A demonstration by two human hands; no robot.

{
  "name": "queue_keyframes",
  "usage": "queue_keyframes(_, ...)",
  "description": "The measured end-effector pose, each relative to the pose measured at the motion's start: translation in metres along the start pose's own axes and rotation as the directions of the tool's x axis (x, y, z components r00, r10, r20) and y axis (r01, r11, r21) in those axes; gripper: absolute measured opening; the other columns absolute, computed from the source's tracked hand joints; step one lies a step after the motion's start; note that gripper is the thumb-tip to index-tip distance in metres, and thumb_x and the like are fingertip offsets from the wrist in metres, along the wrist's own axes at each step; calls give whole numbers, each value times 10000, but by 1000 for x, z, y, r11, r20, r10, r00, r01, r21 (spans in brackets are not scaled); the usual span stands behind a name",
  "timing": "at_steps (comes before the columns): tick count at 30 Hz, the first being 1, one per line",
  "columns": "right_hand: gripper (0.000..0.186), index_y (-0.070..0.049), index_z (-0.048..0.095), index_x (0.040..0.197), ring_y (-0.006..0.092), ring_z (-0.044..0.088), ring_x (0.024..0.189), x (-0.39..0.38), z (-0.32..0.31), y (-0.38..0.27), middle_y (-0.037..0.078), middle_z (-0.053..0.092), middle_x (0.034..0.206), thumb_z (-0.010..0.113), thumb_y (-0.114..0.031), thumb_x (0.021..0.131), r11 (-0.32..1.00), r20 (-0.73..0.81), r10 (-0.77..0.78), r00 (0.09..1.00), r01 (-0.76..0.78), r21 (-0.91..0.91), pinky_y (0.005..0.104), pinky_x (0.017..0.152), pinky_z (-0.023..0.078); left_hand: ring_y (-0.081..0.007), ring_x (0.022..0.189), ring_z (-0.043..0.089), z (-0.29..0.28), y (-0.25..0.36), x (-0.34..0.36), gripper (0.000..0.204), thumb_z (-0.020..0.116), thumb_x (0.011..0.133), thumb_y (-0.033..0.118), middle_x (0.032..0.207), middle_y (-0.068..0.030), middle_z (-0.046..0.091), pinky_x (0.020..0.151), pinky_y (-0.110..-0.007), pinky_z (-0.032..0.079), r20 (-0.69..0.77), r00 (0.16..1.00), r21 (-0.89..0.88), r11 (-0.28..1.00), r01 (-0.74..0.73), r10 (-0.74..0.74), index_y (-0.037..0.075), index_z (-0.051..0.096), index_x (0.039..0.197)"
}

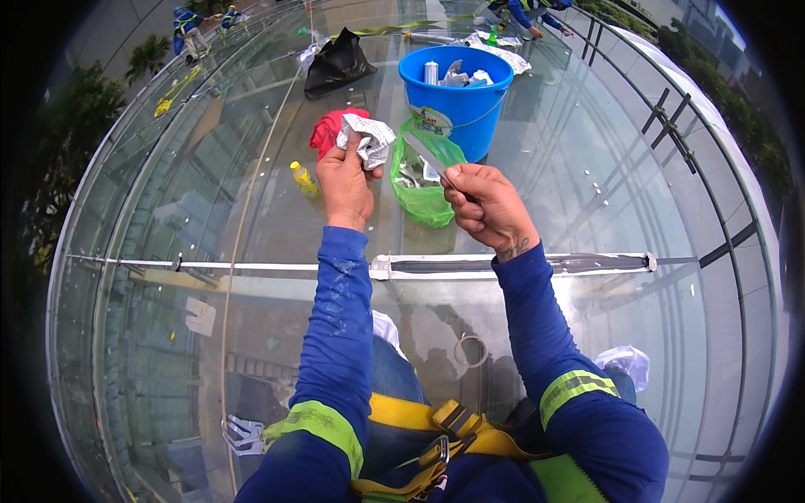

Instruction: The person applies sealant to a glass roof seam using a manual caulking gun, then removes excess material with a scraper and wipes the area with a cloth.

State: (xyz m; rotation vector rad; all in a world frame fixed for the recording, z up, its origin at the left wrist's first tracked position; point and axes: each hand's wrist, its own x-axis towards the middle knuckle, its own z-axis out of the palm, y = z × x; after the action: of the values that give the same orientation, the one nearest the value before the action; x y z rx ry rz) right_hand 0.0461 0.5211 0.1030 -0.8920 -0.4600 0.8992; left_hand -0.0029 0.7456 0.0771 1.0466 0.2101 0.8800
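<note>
My left hand [348, 189] is closed on a crumpled sheet of printed white paper [369, 141], thumb on top. Just behind it lies a bunched red cloth [331, 130]. In my right hand [489, 205] is a thin flat metal blade [426, 154], pinched and pointing up and left toward the paper; its tip is apart from the paper. Between the hands, an open green plastic bag [423, 205] holds crumpled white scraps. A small yellow bottle [304, 178] stands left of my left hand. Below my hands, a dark joint strip [537, 267] with pale borders crosses the glass.
A blue bucket [470, 109] holding tubes and waste stands beyond the bag. Near it lies a black bag [337, 65]. A rope [251, 218] runs along the glass surface [587, 335] at left. A tape roll [470, 350] lies by my knees. Other people [528, 12] work farther off.
</note>
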Motion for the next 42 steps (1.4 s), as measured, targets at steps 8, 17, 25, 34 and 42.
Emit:
queue_keyframes(8,155,-44,564,974,-2,316,451,5,-7,-2,-39,462,686,510,-172,1042,977,82,48,995,-64,206,179,373,256,-133,694,656,40,11,-37,203,631,1000,199,888,-54,718,557,-271,514,383,922,-151,982,117,-51,6,693,1016)
queue_keyframes(17,307,-30,642,957,25,306,483,8,5,13,-65,415,658,504,-290,1047,999,-52,50,997,-49,18,202,437,235,-111,744,647,47,-6,-42,93,706,927,69,899,-34,708,602,-266,490,342,935,89,987,-132,94,13,673,994)
queue_keyframes(25,346,-37,660,911,19,276,497,7,-14,12,-74,402,648,539,-333,1042,960,72,-11,997,30,-278,206,437,212,-104,630,619,14,6,-11,71,707,918,84,827,-38,694,463,-247,475,65,995,30,997,-71,69,24,678,942)
queue_keyframes(34,340,-39,597,912,31,273,453,9,-17,11,-53,415,622,455,-301,1075,986,259,23,966,-64,152,206,392,218,-120,724,678,27,32,-32,277,776,835,35,908,-55,721,569,-236,551,365,925,156,987,45,-100,7,662,1086)
queue_keyframes(42,294,-29,662,986,25,277,451,11,-14,20,-65,421,610,555,-299,1031,993,124,110,986,-114,24,200,398,200,-118,706,679,20,26,-40,148,733,898,69,845,-91,734,618,-252,539,569,806,223,974,41,-164,-44,708,990)
